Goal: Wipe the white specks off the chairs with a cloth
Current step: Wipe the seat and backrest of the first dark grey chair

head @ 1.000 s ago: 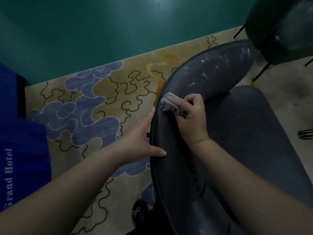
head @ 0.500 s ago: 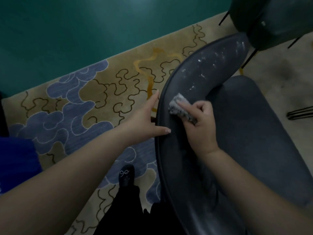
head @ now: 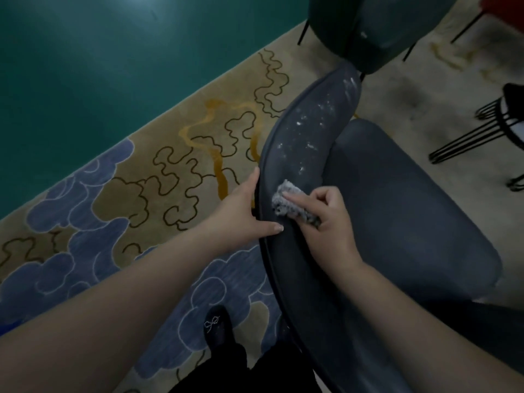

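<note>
1. Shoe (head: pixel 217 326), black with a small bow, shows at the bottom edge on the rug (head: pixel 85 239), beside the person's dark trouser leg; only one shoe is in view.
2. Two bare forearms reach forward from the lower corners toward a dark blue chair (head: pixel 397 222).
3. Left hand (head: pixel 241 214) rests spread and flat against the outer edge of the chair's backrest (head: pixel 300 154), thumb across the rim, steadying it.
4. Right hand (head: pixel 329 225) pinches a small grey cloth (head: pixel 295 207), forefinger stretched along its top, pressing it to the inner face of the backrest just beside the left thumb.
5. White specks (head: pixel 309 129) dot the backrest beyond the cloth, thickest toward its far tip; the part nearer the person looks clean, though the light is dim and I cannot be sure.
6. Risks from here, as I judge them: the small cloth may slip from the pinch under a hard rub; dry wiping may smear the specks or knock them onto the seat; the chair may shift if the left hand lets go.
7. Count: one cloth, two hands, one chair in hand, a second dark chair (head: pixel 368 29) just beyond its tip, and part of a wire-legged stand (head: pixel 482 131) at far right.
8. Green floor (head: pixel 113 66) lies beyond the rug.
</note>
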`<state>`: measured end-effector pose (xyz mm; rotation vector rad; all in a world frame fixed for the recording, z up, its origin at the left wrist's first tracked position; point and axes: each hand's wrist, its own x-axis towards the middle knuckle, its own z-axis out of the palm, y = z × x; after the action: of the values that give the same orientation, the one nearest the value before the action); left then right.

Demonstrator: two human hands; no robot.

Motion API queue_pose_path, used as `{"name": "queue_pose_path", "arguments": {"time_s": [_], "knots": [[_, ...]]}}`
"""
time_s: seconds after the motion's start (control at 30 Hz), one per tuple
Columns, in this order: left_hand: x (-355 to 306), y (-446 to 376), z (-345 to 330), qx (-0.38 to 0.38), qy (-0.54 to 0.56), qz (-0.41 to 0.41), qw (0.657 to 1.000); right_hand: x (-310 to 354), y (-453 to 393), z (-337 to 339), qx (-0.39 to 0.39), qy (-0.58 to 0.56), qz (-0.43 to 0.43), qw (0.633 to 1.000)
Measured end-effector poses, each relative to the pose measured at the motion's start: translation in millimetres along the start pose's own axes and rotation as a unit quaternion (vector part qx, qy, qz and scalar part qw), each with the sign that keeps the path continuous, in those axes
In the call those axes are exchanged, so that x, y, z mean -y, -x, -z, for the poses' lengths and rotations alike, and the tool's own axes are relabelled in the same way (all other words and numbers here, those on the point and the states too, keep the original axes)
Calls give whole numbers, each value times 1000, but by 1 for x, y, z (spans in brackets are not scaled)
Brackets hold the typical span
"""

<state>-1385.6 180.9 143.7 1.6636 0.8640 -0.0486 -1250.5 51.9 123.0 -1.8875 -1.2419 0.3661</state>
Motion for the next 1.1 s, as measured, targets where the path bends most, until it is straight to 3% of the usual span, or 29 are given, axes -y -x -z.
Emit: {"name": "queue_pose_path", "arguments": {"time_s": [0.23,0.4,0.6,0.8,0.9,1.1], "knots": [[-2,-23,15,1,7,1,1000,-13,-73,-14,-58,18,-24,998],[-14,-39,23,14,-4,-2,1000,-18,-39,-6,-20,13,27,999],[-19,-51,30,24,7,21,999,-25,-119,-3,3,83,37,996],[-21,-61,30,14,13,15,1000,-23,-82,-3,1,53,50,997],[-21,-66,30,8,25,6,1000,-26,-112,0,22,89,82,992],[-27,-81,26,-46,39,3,998,-35,-129,-3,-40,71,22,996]]}}
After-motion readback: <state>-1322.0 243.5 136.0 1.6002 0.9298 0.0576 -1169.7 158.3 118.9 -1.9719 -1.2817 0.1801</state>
